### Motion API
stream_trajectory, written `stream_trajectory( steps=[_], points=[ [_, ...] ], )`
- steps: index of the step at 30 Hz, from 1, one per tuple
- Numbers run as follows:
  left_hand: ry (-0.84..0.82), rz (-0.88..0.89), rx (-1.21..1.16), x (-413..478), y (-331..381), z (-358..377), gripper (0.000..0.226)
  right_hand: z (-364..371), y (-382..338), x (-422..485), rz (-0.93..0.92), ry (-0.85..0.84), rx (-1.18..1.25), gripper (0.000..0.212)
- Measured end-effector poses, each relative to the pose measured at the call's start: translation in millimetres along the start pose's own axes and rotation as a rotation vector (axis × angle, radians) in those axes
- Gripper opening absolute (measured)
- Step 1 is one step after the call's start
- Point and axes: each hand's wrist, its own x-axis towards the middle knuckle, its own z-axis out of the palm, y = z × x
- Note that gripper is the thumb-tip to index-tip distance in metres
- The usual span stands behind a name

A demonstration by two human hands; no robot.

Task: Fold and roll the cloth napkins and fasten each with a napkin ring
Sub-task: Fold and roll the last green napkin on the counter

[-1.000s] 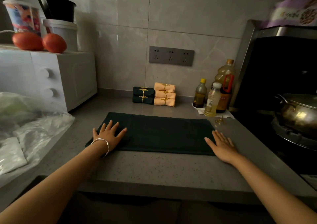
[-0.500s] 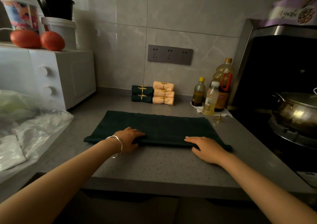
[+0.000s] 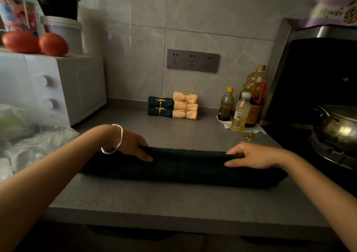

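Fingers (image 3: 144,155) of left hand (image 3: 129,142) and right hand (image 3: 255,155) curl over and grip the dark green napkin (image 3: 183,167): a long folded band lying crosswise near the worktop (image 3: 173,199) front, far edge pinched. I cannot read the blurred print on the bag (image 3: 334,10) top right.

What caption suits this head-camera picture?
Left hand and right hand grip the dark napkin on the counter; ringed rolls sit behind.

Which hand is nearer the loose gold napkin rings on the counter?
Right. The right hand grips the dark green napkin just in front of the napkin rings; the left hand grips its other end, far to their left.
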Motion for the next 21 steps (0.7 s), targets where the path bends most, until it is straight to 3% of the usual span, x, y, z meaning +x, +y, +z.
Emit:
stream_trajectory(
  steps=[6, 16, 21],
  points=[
    [0.25, -0.031, 0.067, 50.3, -15.3, -8.8, 0.031, -9.0, 27.5, 59.0, 0.06, 0.164, -0.004, 0.004],
    [0.453, -0.176, 0.129, 96.0, -32.4, 20.6, 0.031, 11.5, 43.1, 117.1, 0.178, 0.264, -0.003, 0.006],
    [0.554, -0.072, 0.206, 104.6, -11.6, 40.8, 0.048, 18.4, 40.0, 122.5, 0.215, 0.291, -0.047, 0.007]
  ],
)
